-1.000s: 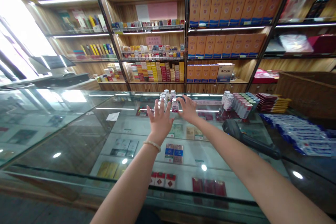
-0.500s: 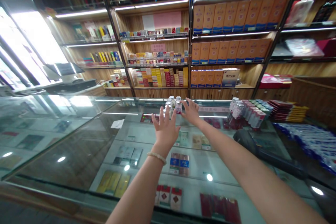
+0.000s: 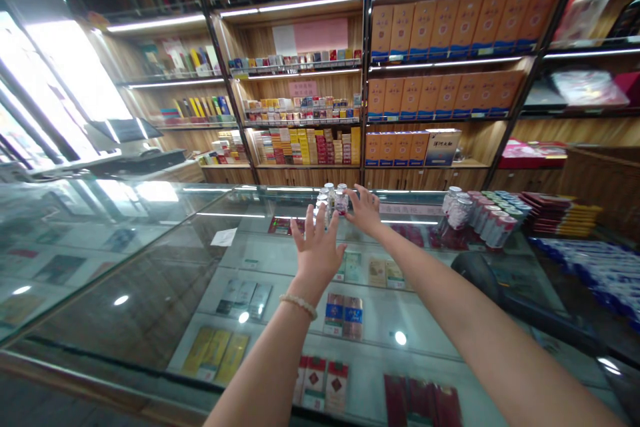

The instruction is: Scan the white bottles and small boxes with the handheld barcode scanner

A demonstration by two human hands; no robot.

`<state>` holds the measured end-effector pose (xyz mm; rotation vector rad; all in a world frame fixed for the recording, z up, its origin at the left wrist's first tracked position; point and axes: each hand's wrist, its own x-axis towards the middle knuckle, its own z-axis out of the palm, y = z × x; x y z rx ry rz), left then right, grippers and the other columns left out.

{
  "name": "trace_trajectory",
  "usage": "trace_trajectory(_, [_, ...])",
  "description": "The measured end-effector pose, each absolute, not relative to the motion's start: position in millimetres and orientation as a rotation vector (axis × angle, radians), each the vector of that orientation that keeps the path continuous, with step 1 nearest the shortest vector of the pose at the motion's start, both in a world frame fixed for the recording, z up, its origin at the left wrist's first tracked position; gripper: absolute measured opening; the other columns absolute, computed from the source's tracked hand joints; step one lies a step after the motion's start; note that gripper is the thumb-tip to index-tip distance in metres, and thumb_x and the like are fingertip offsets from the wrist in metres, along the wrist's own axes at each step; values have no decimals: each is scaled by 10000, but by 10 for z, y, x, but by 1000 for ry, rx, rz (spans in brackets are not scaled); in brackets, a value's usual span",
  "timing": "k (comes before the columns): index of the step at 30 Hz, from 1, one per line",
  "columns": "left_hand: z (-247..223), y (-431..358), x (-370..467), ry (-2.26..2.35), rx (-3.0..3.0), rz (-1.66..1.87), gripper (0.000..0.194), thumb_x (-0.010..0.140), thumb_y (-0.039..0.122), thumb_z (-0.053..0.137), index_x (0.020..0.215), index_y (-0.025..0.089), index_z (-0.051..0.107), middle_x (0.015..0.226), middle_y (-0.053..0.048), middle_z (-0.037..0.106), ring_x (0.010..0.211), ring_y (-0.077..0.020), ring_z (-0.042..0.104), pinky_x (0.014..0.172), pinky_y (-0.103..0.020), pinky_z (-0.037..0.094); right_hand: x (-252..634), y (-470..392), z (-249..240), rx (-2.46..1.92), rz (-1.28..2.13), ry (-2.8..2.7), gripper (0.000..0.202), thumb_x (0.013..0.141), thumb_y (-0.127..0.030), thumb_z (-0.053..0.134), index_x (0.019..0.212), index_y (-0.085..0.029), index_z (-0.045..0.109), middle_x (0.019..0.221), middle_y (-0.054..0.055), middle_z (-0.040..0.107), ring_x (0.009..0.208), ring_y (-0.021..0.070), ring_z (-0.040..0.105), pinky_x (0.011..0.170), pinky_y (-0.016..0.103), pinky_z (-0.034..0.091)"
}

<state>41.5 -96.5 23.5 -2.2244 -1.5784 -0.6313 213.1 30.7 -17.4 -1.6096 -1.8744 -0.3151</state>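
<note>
My left hand [image 3: 316, 248] is over the glass counter, fingers spread and stretched forward, with a beaded bracelet [image 3: 299, 305] at the wrist. Just beyond its fingertips stands a small cluster of little clear jars [image 3: 329, 191] with white lids, partly hidden by the fingers. My right hand [image 3: 364, 211] reaches to the right side of the same cluster. Its fingers are bent but apart, close beside the front right jar [image 3: 341, 201], whose contents look reddish. Whether the fingertips touch that jar I cannot tell.
The glass counter [image 3: 170, 307] has cigarette packs inside. Right along its top are more jars [image 3: 458, 212], rows of cans [image 3: 493, 223], stacked red and yellow packs [image 3: 555, 220] and blue-white packs [image 3: 585, 267]. A black curved stand [image 3: 480, 273] lies near my right forearm. A paper slip [image 3: 224, 237] lies left.
The view has shifted slightly, so the shelves and goods on the right sit a little further right. Both hands stay nearly the same beside the jars.
</note>
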Motion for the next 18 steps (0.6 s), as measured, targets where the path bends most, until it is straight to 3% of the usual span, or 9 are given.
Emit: trace_trajectory(18, [130, -854, 406, -1575, -2163, -668, 712, 853, 423, 713, 1521, 270, 519, 1707, -127, 290, 1584, -418, 185, 1251, -728, 10, 2135, 308, -179, -1598, -276, -1873, 642, 881, -235, 618, 1500, -310, 461, 1611, 138, 367, 1474, 304, 328, 1166, 538, 267])
